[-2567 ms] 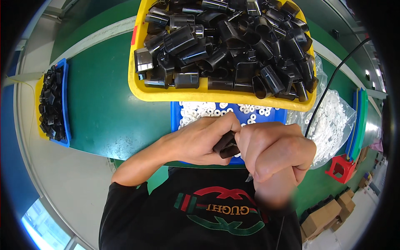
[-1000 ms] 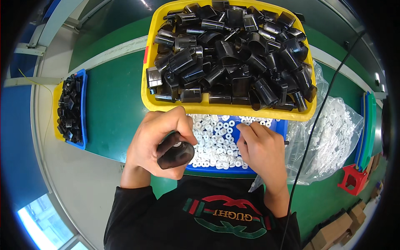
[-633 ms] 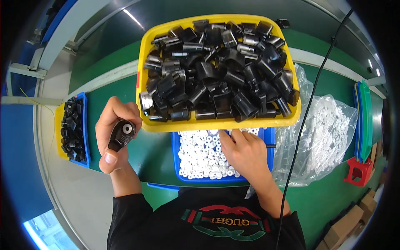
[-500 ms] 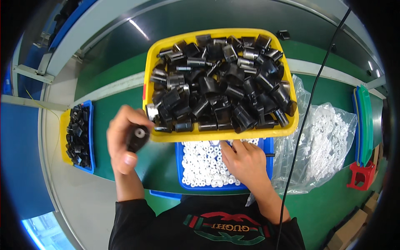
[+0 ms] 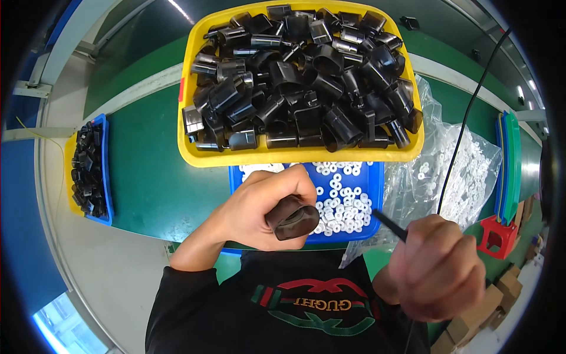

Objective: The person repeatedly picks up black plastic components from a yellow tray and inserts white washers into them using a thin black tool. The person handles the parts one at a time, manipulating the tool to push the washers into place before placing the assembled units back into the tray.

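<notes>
My left hand [image 5: 262, 203] is closed round a black plastic part [image 5: 293, 220], in front of the shallow blue tray [image 5: 378, 187]. The part's rounded, hollow-looking end points toward me. White ring-shaped washers [image 5: 346, 213] lie loose in that tray, some of them hidden behind my left hand. To the right, nearer my body, my right hand [image 5: 439, 265] grips a thin black rod [image 5: 389, 225]. The rod's free end points left, to the tray's right edge. Motion smears this hand, and the rod's other end is hidden in the fist.
Beyond the tray stands a yellow bin [image 5: 300, 156] heaped with black plastic parts. A clear bag [image 5: 466, 177] of white washers lies right. A black cable [image 5: 469, 112] hangs across the right side. Another bin [image 5: 107, 171] of black parts stands left; a red stool [image 5: 496, 237] stands far right.
My left hand has brought the black plastic part rightward to the tray's front. My right hand has left the washers and swung right and toward me, with the rod in it.
</notes>
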`<state>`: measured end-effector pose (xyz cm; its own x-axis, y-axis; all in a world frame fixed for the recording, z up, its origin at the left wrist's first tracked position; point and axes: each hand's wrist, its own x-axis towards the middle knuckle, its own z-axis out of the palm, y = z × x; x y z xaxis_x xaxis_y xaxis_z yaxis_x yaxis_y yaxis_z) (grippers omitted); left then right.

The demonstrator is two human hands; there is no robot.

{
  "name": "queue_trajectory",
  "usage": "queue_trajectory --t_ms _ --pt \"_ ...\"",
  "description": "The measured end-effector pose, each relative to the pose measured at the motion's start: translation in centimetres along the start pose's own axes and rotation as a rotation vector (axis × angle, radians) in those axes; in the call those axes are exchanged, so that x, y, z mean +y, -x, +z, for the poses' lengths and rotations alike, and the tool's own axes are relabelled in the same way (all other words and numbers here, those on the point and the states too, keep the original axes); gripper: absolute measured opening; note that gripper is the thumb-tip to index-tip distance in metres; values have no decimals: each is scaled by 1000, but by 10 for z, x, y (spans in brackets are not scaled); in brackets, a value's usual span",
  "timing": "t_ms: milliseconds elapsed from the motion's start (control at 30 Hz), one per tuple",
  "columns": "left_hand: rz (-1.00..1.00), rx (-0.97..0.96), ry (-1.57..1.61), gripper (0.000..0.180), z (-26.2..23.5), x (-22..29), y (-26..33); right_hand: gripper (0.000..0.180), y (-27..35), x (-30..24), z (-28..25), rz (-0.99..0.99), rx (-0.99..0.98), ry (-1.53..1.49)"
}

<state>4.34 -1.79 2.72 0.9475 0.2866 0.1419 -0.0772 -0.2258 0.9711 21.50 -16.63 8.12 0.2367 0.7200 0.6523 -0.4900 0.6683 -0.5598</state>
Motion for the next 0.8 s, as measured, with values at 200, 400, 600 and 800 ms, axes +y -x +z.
queue_trajectory --t_ms 200,400,600,800 --pt "4 -37 72 35 10 -16 6 13 -12 23 4 -18 -51 15" --pt "37 -77 99 39 12 -17 3 25 -12 36 8 153 0 204" --pt "84 -74 148 40 10 -18 4 28 -10 47 17 143 73 263" --pt "120 -46 146 37 11 -17 5 28 -10 51 22 155 107 265"
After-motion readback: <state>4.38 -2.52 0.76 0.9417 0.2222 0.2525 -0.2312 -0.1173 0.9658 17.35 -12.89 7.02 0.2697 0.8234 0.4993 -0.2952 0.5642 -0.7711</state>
